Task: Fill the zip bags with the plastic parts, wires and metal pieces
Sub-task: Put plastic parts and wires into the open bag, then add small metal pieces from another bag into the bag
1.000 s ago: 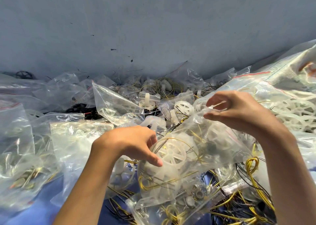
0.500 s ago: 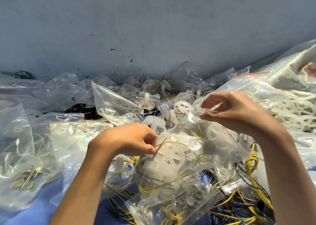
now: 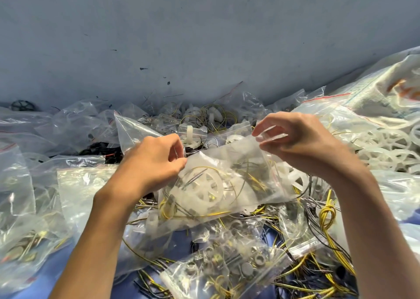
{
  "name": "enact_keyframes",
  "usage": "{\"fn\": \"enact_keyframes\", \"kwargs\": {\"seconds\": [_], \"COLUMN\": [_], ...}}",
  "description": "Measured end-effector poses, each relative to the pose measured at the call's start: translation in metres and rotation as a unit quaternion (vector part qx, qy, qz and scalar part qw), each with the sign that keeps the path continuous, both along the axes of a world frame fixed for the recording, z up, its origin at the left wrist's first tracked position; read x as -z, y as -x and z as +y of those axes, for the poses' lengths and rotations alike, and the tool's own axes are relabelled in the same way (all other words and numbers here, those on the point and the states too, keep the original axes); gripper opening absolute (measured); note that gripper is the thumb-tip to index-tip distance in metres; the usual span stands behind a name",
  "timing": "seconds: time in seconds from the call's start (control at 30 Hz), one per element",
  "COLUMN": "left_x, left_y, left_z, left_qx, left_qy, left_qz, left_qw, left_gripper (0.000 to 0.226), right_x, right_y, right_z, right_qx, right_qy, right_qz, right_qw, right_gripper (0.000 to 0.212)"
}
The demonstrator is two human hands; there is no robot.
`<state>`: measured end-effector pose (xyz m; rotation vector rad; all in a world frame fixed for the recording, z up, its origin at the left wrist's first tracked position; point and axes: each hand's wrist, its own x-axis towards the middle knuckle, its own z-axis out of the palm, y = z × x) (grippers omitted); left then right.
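Note:
I hold a clear zip bag (image 3: 229, 180) up above the pile, stretched between both hands. Inside it lie a white plastic spoked wheel (image 3: 200, 189), thin yellow wires and other pale parts. My left hand (image 3: 152, 164) pinches the bag's top left corner between thumb and fingers. My right hand (image 3: 295, 144) pinches the top right corner, its fingers curled over the strip. Loose yellow and black wires (image 3: 327, 219) lie under the bag.
A second zip bag of metal rings and washers (image 3: 227, 267) lies near me. Filled and empty bags (image 3: 34, 208) cover the blue table on the left. A large sack of white wheels (image 3: 386, 144) sits at the right. A grey-blue wall (image 3: 204, 37) closes the back.
Both hands have lifted the bag and pulled its top edge taut; my left hand slid up to the left corner, and the bag now hangs flatter between them.

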<state>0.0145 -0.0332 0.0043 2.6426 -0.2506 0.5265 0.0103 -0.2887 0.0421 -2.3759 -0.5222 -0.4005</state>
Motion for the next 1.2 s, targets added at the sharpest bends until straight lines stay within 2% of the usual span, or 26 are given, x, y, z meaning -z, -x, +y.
{"fn": "enact_keyframes", "kwargs": {"seconds": [0.17,0.3,0.4,0.43,0.53,0.6,0.7,0.9,1.03,1.13,1.2], "left_x": [-0.014,-0.013,0.002,0.006,0.014,0.019,0.028,0.020,0.003,-0.011,-0.018], "left_y": [0.026,0.048,0.054,0.054,0.051,0.049,0.046,0.040,0.038,0.039,0.039], "left_z": [-0.040,-0.082,-0.099,-0.103,-0.113,-0.115,-0.110,-0.095,-0.084,-0.072,-0.065], "left_qx": [0.125,0.247,0.203,0.177,0.143,0.146,0.145,0.198,0.244,0.280,0.300], "left_qy": [-0.067,-0.114,-0.250,-0.284,-0.330,-0.350,-0.327,-0.265,-0.234,-0.144,-0.048], "left_qz": [0.079,0.194,0.288,0.313,0.354,0.337,0.304,0.332,0.261,0.200,0.156], "left_qw": [0.987,0.943,0.902,0.889,0.863,0.862,0.883,0.884,0.904,0.928,0.940], "left_gripper": [0.022,0.022,0.056,0.059,0.046,0.033,0.020,0.013,0.009,0.025,0.029], "right_x": [0.002,0.002,0.003,0.003,0.003,0.003,0.004,0.005,0.004,0.002,-0.001], "right_y": [-0.001,-0.001,-0.001,-0.001,-0.001,-0.002,-0.003,-0.004,-0.002,-0.001,0.002], "right_z": [0.002,0.002,0.000,-0.001,-0.002,-0.003,-0.004,-0.004,-0.003,0.000,0.005], "right_qx": [-0.010,-0.011,-0.013,-0.012,-0.014,-0.015,-0.015,-0.016,-0.020,-0.030,-0.053], "right_qy": [0.032,0.040,0.045,0.048,0.047,0.047,0.052,0.058,0.080,0.116,0.113], "right_qz": [0.023,0.013,0.019,0.020,0.029,0.032,0.032,0.035,0.040,0.029,0.015], "right_qw": [0.999,0.999,0.999,0.999,0.998,0.998,0.998,0.998,0.996,0.992,0.992], "right_gripper": [0.014,0.009,0.006,0.005,0.007,0.009,0.010,0.011,0.014,0.022,0.037]}}
